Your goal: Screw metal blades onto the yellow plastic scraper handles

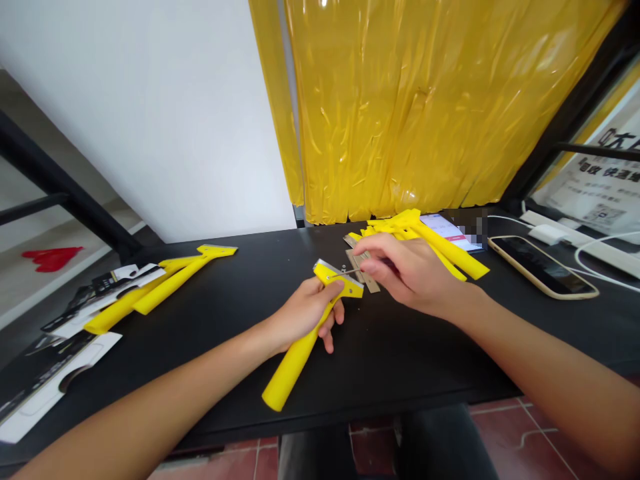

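Now the left hand (306, 312) holds a yellow scraper with a long round handle (294, 363) over the black tabletop (215, 300). The right hand (415, 270) pinches a thin metal rod (351, 271), its tip near a small silver screw (329, 277) on the scraper.

The left arm (185, 383) is slanting in from the lower left, the left hand (305, 307) gripping with its thumb (334, 291) lying on top and fingers (327, 340) curling beneath. The right arm (540, 360) is slanting in opposite, the right hand (415, 270) pinching palm-down.
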The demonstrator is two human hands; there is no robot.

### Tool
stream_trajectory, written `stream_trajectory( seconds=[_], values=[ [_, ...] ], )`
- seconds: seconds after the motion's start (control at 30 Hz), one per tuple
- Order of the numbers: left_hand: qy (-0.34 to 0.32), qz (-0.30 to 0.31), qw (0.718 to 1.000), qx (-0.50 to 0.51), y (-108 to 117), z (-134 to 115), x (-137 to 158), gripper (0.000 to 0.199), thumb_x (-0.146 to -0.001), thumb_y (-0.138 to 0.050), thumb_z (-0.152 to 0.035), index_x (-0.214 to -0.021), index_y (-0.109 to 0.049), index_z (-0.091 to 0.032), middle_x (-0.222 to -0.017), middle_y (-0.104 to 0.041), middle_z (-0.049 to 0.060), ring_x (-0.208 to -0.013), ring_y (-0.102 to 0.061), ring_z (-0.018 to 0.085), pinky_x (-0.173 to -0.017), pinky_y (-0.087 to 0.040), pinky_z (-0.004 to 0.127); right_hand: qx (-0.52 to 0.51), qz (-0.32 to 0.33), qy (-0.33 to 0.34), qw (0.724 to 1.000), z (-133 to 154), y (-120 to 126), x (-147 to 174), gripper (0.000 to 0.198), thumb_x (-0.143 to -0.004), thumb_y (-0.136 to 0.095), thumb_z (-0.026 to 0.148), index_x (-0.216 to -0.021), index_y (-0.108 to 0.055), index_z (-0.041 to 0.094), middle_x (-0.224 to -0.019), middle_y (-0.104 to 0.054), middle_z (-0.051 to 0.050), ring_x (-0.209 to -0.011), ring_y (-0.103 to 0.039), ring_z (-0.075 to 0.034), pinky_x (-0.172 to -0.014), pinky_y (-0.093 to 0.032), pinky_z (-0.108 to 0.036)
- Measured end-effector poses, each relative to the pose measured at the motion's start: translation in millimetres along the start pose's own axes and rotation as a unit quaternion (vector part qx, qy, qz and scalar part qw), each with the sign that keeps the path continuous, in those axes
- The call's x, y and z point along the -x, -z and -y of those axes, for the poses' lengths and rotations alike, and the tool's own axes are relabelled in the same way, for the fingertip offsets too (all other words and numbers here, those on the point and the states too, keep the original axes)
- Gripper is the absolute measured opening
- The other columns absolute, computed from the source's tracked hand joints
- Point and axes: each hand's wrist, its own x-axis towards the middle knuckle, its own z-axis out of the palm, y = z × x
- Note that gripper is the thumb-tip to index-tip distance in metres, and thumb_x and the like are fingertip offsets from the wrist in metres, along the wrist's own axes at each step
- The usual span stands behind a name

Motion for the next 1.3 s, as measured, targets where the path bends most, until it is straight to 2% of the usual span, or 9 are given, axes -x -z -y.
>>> stream_trajectory(
  seconds=[0.1,0.23,0.4,0.63,0.83,1.03,1.1,1.2,1.3],
  values=[
    [-0.012,-0.001,1.000,0.002,-1.8,1.9,0.1,0.027,-0.097,-0.055,-0.041,-0.086,-0.053,-0.017,-0.064,-0.060,-0.001,-0.033,-0.040,0.007,-0.034,-0.054,0.029,-0.011,-0.010,-0.012,1.000,1.2,-1.6,0.0,0.022,-0.102,-0.046,0.027,-0.122,-0.055,0.024,-0.100,-0.074,-0.004,-0.077,-0.069,-0.017,-0.069,-0.049,-0.029],
    [-0.005,-0.010,1.000,0.014,-1.6,0.7,-0.7,0.027,-0.098,-0.052,-0.038,-0.083,-0.054,-0.016,-0.059,-0.057,-0.002,-0.034,-0.039,0.007,-0.035,-0.054,0.029,-0.035,0.021,0.018,0.999,4.7,-1.5,-0.8,0.036,-0.097,-0.048,0.019,-0.133,-0.049,0.022,-0.104,-0.072,-0.006,-0.080,-0.067,-0.018,-0.068,-0.048,-0.030],
    [-0.007,-0.014,1.000,0.008,-1.9,0.8,-0.4,0.024,-0.097,-0.053,-0.040,-0.091,-0.054,-0.017,-0.060,-0.058,-0.002,-0.033,-0.040,0.008,-0.034,-0.054,0.029,-0.042,0.016,-0.028,0.999,4.5,-1.3,-0.1,0.023,-0.101,-0.049,0.028,-0.121,-0.056,0.022,-0.082,-0.071,0.000,-0.059,-0.061,-0.012,-0.057,-0.042,-0.026],
    [-0.023,-0.027,0.999,0.020,0.5,3.2,-0.1,0.030,-0.094,-0.057,-0.045,-0.108,-0.045,-0.021,-0.073,-0.065,0.000,-0.037,-0.043,0.008,-0.034,-0.052,0.027,-0.051,-0.007,-0.017,0.999,5.5,-6.3,-0.9,0.039,-0.094,-0.055,0.022,-0.133,-0.051,0.024,-0.105,-0.071,-0.005,-0.071,-0.062,-0.015,-0.061,-0.045,-0.028],
    [-0.030,-0.045,0.999,0.004,0.7,6.9,-0.1,0.028,-0.097,-0.051,-0.043,-0.112,-0.038,-0.024,-0.086,-0.069,0.003,-0.035,-0.043,0.008,-0.028,-0.046,0.025,-0.042,0.016,-0.044,0.998,4.3,-6.1,-0.9,0.021,-0.100,-0.052,0.029,-0.118,-0.060,0.021,-0.085,-0.071,0.000,-0.061,-0.060,-0.012,-0.058,-0.043,-0.026],
    [-0.045,-0.056,0.997,-0.009,-2.3,6.4,1.6,0.028,-0.095,-0.055,-0.043,-0.107,-0.038,-0.024,-0.097,-0.069,0.003,-0.034,-0.048,0.008,-0.028,-0.046,0.025,-0.054,-0.031,-0.037,0.997,6.3,-9.8,-0.4,0.029,-0.094,-0.059,0.025,-0.123,-0.057,0.023,-0.090,-0.071,0.000,-0.064,-0.061,-0.012,-0.059,-0.044,-0.025],
    [-0.049,-0.066,0.997,-0.018,-3.7,4.6,2.2,0.028,-0.095,-0.056,-0.045,-0.107,-0.041,-0.024,-0.094,-0.068,0.003,-0.035,-0.050,0.008,-0.028,-0.046,0.025,-0.045,-0.028,-0.044,0.998,5.3,-8.9,-1.0,0.022,-0.095,-0.060,0.031,-0.115,-0.059,0.022,-0.087,-0.070,0.000,-0.065,-0.062,-0.013,-0.060,-0.043,-0.026],
    [-0.023,-0.081,0.996,-0.016,-6.1,1.1,2.4,0.026,-0.096,-0.054,-0.044,-0.109,-0.044,-0.024,-0.075,-0.063,-0.003,-0.036,-0.052,0.011,-0.030,-0.047,0.025,-0.049,-0.030,-0.082,0.995,2.5,-6.5,-1.6,0.014,-0.102,-0.049,0.030,-0.107,-0.059,0.022,-0.077,-0.066,0.002,-0.061,-0.059,-0.012,-0.058,-0.041,-0.025],
    [-0.002,-0.077,0.997,-0.012,-7.8,-1.7,3.2,0.018,-0.096,-0.052,-0.035,-0.108,-0.047,-0.022,-0.061,-0.055,-0.006,-0.037,-0.053,0.012,-0.030,-0.046,0.023,-0.072,-0.044,-0.101,0.991,2.1,-5.8,-1.5,0.014,-0.101,-0.045,0.023,-0.112,-0.055,0.021,-0.068,-0.056,0.005,-0.055,-0.052,-0.010,-0.054,-0.038,-0.024]
  ],
)
